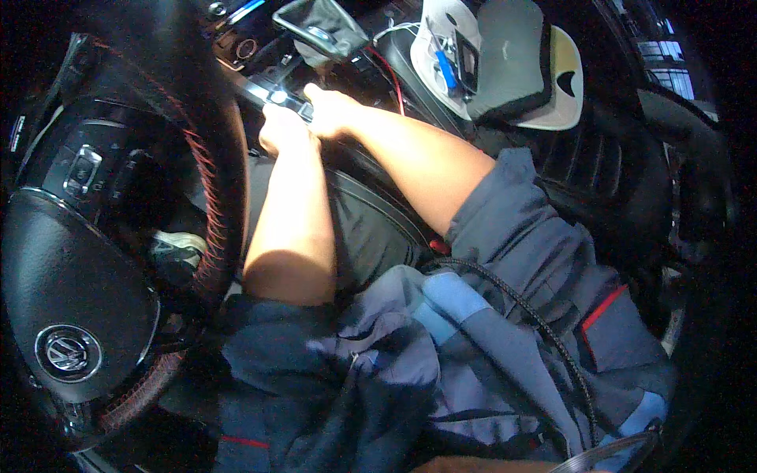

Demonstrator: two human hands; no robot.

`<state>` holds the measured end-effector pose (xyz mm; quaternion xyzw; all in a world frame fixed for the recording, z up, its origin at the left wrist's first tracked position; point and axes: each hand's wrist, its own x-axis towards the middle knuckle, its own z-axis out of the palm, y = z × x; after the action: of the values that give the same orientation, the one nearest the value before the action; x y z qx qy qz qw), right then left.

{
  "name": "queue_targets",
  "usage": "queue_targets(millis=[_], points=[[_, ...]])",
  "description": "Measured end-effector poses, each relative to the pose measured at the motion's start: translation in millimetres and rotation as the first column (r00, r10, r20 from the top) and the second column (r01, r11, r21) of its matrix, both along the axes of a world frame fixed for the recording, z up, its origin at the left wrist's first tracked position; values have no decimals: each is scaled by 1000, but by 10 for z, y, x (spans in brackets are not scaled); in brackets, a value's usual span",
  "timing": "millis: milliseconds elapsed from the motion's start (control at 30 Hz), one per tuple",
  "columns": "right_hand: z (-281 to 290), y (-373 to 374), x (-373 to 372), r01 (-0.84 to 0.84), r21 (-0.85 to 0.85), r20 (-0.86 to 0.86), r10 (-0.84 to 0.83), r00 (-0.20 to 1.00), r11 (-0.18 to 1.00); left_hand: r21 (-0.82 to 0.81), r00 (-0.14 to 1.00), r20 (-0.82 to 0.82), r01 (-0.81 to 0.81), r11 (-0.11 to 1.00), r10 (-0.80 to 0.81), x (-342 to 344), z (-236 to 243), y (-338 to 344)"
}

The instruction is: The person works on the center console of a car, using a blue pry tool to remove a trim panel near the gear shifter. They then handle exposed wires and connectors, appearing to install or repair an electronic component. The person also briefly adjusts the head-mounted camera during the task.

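Both hands are up at the centre console, between the seats. The left hand (282, 130) is curled into a fist right under a shiny silver trim strip (272, 93), and the right hand (330, 109) is next to it with the fingers pinched on the near end of that same strip, thumb on top, so it looks like both have hold of the strip, though the left hand's fingers are tucked out of sight and I can't swear it's actually clamped on rather than just pressed up against it. The strip runs diagonally up-left from the hands, along the edge of the console, just below the gear-lever boot (323, 30), which is pulled up and loose with its chrome frame showing. A red wire (392, 79) trails down just right of the boot. The steering wheel (201, 169), black with red stitching, fills the left side, with the left forearm running close along its rim. On the passenger seat (599, 158) to the upper right there's a white cap (561, 79) with a grey cloth (512, 55) on top and something blue tucked inside. Grey work sleeves are rolled up past the elbows and a black braided cable (544, 331) lies across the lap.
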<state>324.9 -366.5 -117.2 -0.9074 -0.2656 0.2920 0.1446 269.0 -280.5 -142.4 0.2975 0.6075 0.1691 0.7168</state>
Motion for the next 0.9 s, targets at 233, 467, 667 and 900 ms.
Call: queue_targets(millis=[233,467,667,900], points=[[66,-20,-99,70,63,27,-72,997,996,95,971,-45,236,967,-233,7,-83,125],[557,-551,172,-126,34,-22,127,992,991,-45,990,-34,138,989,-140,-139,71,35],[1005,-1637,260,-145,-321,-38,140,989,936,-8,959,-38,281,960,-281,-273,255,-128],[642,-2194,191,-173,-623,-108,135,985,763,70,936,-8,350,934,-351,-199,144,-157]])
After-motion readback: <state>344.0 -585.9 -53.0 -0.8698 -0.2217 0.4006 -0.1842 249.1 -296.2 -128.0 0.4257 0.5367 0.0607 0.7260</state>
